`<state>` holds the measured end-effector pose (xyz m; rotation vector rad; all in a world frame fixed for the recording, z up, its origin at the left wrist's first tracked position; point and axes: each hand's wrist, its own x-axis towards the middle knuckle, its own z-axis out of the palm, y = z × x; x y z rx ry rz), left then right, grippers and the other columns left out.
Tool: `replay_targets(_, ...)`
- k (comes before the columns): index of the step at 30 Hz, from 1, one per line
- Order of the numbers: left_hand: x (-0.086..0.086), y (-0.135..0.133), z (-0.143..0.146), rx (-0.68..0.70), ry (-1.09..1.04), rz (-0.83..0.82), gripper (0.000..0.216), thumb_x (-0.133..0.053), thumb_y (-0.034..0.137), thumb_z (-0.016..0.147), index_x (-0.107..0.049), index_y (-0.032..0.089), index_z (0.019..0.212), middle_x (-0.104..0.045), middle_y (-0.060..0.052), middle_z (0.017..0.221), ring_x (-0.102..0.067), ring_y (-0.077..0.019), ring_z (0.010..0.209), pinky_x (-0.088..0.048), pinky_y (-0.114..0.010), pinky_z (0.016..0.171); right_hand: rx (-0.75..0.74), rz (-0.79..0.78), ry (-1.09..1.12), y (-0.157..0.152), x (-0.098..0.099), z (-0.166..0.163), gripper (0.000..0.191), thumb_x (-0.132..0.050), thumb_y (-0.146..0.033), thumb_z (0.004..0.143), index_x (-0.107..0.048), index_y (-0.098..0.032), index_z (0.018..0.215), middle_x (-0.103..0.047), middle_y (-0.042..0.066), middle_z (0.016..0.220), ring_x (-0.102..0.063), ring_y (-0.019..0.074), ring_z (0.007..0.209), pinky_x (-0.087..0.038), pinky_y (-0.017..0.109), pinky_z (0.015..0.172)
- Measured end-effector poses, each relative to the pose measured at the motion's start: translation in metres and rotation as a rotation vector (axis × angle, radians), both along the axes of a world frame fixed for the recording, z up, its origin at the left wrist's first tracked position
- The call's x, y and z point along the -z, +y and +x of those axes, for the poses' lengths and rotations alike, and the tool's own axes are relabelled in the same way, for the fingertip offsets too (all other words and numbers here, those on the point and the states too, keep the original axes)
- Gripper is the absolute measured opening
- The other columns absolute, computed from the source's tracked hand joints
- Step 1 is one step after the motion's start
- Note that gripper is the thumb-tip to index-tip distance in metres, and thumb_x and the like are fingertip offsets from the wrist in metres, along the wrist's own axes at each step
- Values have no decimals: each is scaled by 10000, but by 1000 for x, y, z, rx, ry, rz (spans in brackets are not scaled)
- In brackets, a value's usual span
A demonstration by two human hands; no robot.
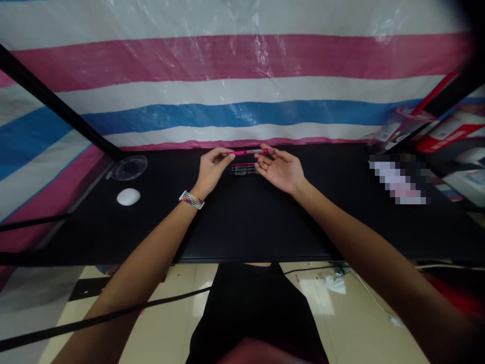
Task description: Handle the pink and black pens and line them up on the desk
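Observation:
A pink pen point(246, 152) with a clear section is held level above the far middle of the black table point(257, 222). My left hand point(212, 169), wearing a multicoloured woven wristband point(192, 199), pinches its left end between thumb and fingers. At the right end, the thumb and fingertips of my right hand point(282, 169) hold the pen, while the other fingers are loosely curled and the palm faces up. Just below the held pen, several dark pens point(242, 171) lie side by side on the table, their right ends partly hidden by my right fingers.
To the left are a round clear lid point(130, 168) and a white computer mouse point(129, 196). A clear tub point(401, 126) with red parts stands at the far right, near a blurred-out item point(397, 182). Striped sheeting point(242, 114) hangs behind, with black frame bars point(56, 101) at the sides.

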<state>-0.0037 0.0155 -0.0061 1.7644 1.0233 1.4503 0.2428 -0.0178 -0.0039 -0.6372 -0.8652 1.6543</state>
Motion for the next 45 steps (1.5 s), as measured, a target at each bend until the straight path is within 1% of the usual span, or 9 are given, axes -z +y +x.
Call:
replay_targets(5, 0, 0, 1, 3, -18, 8, 153, -822, 390, 939, -821, 248, 996, -826, -61, 1004, -739, -198, 906, -619, -387, 915, 22, 65, -95, -3, -5, 0, 475, -716, -596, 873, -759, -280, 1226, -818, 98, 1207, -731, 332, 1172, -601, 567, 1068)
replay_targets(7, 1, 1, 1, -7, -13, 6, 168, -817, 408, 939, -818, 251, 996, -820, -59, 987, -734, -200, 899, -618, -385, 906, 19, 73, -111, -4, -5, 0, 479, -713, -614, 868, -757, -289, 1217, -818, 98, 1212, -735, 327, 1148, -604, 565, 1064)
replay_targets(11, 2, 2, 0, -4, -6, 16, 168, -819, 415, 930, -817, 256, 985, -811, -56, 966, -723, -199, 883, -610, -387, 898, -16, 47, -70, -2, -2, 0, 427, -700, -586, 884, -751, -291, 1188, -815, 90, 1227, -725, 300, 1171, -590, 529, 1109)
replay_targets(16, 1, 1, 1, 2, 3, 25, 171, -818, 425, 929, -817, 264, 984, -808, -53, 958, -722, -205, 884, -607, -392, 887, 8, 47, -106, 1, 1, 1, 373, -701, -535, 884, -739, -280, 1154, -805, 95, 1215, -709, 313, 1237, -604, 527, 1090)
replay_targets(23, -2, -2, 2, -3, -14, 20, 159, -829, 409, 930, -818, 255, 967, -807, -46, 940, -722, -194, 872, -602, -376, 886, -18, -13, -45, -2, -2, 0, 384, -661, -507, 927, -752, -287, 1228, -805, 72, 1278, -708, 291, 1244, -574, 518, 1148)
replay_targets(30, -3, -4, 2, -8, 25, 23, 169, -821, 398, 938, -817, 236, 985, -818, -50, 964, -725, -201, 897, -599, -370, 890, 30, 6, -62, 1, 1, 2, 362, -692, -480, 842, -751, -273, 1133, -819, 92, 1162, -717, 307, 1236, -598, 510, 1090)
replay_targets(36, -4, -5, 4, -2, 30, 23, 131, -820, 372, 946, -814, 243, 965, -811, -40, 937, -720, -190, 860, -596, -364, 865, 40, 34, -134, -2, -3, 2, 496, -652, -633, 857, -753, -259, 1169, -805, 113, 1224, -697, 332, 1263, -570, 547, 1127)
replay_targets(41, -3, -4, 4, 4, 11, 24, 132, -832, 374, 936, -817, 245, 963, -810, -40, 925, -719, -191, 850, -595, -370, 859, 19, 38, -72, -1, -2, 3, 429, -680, -587, 876, -747, -274, 1161, -810, 96, 1165, -715, 308, 1218, -600, 523, 1095)
replay_targets(45, -2, -3, 3, 2, 12, 16, 145, -832, 384, 930, -815, 245, 966, -809, -42, 922, -726, -197, 861, -601, -372, 862, 46, 56, -126, 1, -1, 2, 393, -711, -566, 888, -741, -294, 1170, -808, 92, 1176, -717, 319, 1226, -610, 548, 1099)
